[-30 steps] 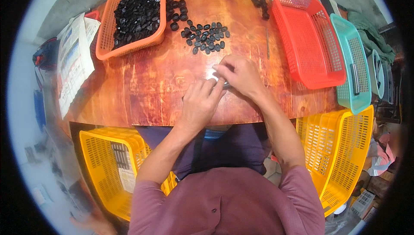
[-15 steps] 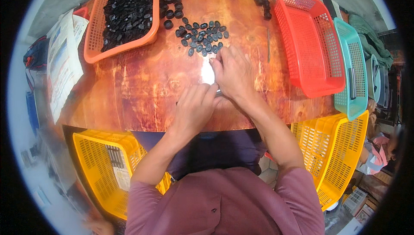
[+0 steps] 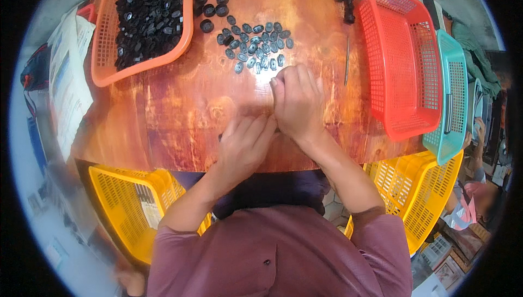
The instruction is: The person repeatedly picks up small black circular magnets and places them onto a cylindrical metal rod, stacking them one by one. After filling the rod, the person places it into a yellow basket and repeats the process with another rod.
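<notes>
Right grip (image 3: 297, 101) turned, dark tip (image 3: 220, 137) beside left grip (image 3: 247, 139)

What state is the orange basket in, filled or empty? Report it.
The orange basket is filled: small black pieces hide its floor. How near the rim they reach, I cannot tell.

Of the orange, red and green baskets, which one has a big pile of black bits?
The orange basket, on the left: black bits are heaped inside. The red basket and green basket, on the right, show no such pile.
</notes>
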The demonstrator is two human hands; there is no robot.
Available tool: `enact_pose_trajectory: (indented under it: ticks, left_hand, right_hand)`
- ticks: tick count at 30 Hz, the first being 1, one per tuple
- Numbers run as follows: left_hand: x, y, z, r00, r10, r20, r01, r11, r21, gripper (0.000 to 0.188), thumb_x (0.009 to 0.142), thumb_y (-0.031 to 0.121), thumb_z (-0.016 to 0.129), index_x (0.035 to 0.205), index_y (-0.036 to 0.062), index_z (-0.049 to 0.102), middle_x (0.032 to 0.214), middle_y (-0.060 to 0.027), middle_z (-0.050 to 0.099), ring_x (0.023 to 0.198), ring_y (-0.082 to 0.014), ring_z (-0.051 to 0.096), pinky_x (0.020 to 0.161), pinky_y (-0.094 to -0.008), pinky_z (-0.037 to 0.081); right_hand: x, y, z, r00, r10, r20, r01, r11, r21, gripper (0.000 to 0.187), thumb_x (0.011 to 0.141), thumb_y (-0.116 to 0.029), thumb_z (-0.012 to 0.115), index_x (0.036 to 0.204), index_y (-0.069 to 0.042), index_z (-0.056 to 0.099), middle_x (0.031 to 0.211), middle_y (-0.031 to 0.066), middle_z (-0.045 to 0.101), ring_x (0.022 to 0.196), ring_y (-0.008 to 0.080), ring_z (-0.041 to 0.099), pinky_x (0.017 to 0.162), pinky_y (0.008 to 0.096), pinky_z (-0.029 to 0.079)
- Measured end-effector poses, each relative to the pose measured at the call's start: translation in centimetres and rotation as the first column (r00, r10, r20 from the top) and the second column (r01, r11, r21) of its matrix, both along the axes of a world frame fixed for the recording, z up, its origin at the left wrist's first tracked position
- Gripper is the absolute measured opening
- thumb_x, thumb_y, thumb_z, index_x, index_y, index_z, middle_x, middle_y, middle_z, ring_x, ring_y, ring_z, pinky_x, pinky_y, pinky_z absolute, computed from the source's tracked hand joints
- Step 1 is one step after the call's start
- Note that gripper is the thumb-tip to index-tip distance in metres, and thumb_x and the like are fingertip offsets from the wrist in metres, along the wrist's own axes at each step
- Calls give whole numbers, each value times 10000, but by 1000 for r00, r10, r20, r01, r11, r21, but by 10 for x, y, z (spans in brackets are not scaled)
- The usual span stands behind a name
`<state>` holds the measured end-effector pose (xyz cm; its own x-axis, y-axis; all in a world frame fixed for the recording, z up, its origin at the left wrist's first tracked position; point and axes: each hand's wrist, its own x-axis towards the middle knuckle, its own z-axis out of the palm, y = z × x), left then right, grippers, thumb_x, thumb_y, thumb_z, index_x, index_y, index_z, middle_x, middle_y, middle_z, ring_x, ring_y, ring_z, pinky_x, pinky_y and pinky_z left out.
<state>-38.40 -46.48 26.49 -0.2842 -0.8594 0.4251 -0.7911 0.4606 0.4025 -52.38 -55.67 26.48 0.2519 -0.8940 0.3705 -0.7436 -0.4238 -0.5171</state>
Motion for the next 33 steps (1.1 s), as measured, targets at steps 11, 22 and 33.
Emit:
enact_pose_trajectory:
  ticks: [11, 22, 33]
  left_hand:
    - [12, -13, 4, 994, -94, -49, 95, 995, 33, 317, 781, 170, 810, 1064, 93, 688, 905, -53, 618, 768, -259, 591, 664, -384, 470]
    - [7, -8, 9, 994, -62, 87, 61, 998, 21, 300, 803, 211, 793, 1048, 85, 675, 889, -66, 597, 810, -251, 613, 709, -367, 490]
    - [9, -15, 33, 958, 189, -214, -153, 973, 175, 307, 915, 115, 688, 1196, 2, 636, 985, -162, 686, 822, -305, 668, 764, -425, 536]
  right_hand:
    - [0, 4, 10, 998, -37, 48, 37, 999, 6, 100, 941, -138, 599, 935, -39, 588, 901, 143, 578, 855, 358, 556, 761, 461, 384]
    - [0, 6, 10, 989, -85, 117, 70, 990, 124, 92, 944, -113, 578, 938, -22, 574, 940, 171, 578, 930, 379, 570, 806, 474, 416]
    - [-14, 2, -11, 646, -280, 710, 95, 953, 289, 253, 1023, -193, 560, 913, 31, 604, 827, 141, 586, 772, 265, 574, 730, 370, 456]
